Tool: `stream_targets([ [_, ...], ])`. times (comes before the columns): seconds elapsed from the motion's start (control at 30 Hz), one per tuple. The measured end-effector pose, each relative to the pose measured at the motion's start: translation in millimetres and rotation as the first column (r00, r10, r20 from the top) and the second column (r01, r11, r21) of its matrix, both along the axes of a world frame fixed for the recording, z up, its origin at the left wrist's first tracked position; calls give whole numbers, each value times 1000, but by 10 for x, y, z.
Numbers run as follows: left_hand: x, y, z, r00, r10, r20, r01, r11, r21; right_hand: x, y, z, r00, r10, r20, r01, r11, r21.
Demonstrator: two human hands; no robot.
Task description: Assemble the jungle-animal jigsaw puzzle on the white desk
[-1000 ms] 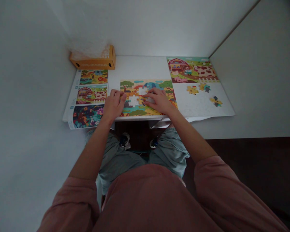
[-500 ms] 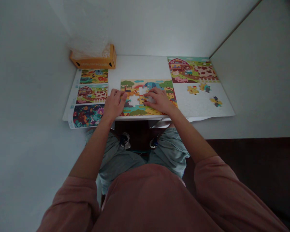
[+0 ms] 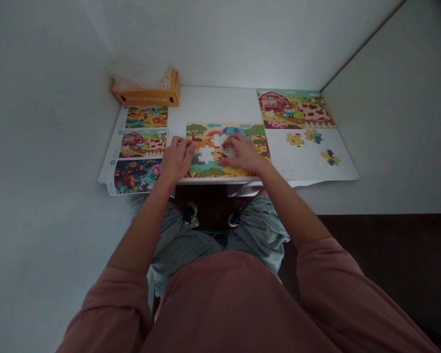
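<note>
A jigsaw puzzle (image 3: 209,172) with trees, an elephant and other animals lies on the white table, with white gaps showing in its middle. My left hand (image 3: 178,156) rests at the puzzle's left edge, thumb and fingers apart, with nothing visible in it. Over the right half of the puzzle is my right hand (image 3: 243,154); its thumb and fingertips are spread on the pieces beside a white gap, and no lifted piece shows between them. Several loose puzzle pieces (image 3: 296,139) lie to the right, with another cluster (image 3: 330,157) nearer the right edge.
At the back left stands an orange box (image 3: 149,96) with clear plastic on it. A reference sheet (image 3: 114,153) with three pictures lies at the left. A farm picture (image 3: 296,109) covers the back right of the white table (image 3: 215,100). Walls rise behind and beside it.
The whole view has shifted slightly. My right thumb and fingertips sit a little differently on the puzzle; my left hand keeps its place at the puzzle's left edge.
</note>
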State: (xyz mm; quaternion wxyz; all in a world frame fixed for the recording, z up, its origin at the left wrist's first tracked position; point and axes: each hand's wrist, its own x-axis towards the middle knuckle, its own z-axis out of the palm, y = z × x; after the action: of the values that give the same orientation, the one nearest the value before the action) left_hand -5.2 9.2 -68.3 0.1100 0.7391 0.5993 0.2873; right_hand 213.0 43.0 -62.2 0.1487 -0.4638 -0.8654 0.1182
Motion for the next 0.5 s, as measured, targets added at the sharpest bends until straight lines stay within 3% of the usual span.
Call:
stream_targets([
  [0.23, -2, 2, -20, 1000, 24, 17, -24, 1000, -4, -31, 48, 11, 1000, 15, -22, -17, 997, -75],
  [0.33, -10, 3, -30, 1000, 21, 21, -21, 1000, 3, -38, 40, 29, 997, 57, -43, -58, 998, -29],
  [0.5, -14, -3, -8, 1000, 16, -3, -16, 1000, -3, -41, 80, 38, 1000, 10, -3, -10, 997, 71],
])
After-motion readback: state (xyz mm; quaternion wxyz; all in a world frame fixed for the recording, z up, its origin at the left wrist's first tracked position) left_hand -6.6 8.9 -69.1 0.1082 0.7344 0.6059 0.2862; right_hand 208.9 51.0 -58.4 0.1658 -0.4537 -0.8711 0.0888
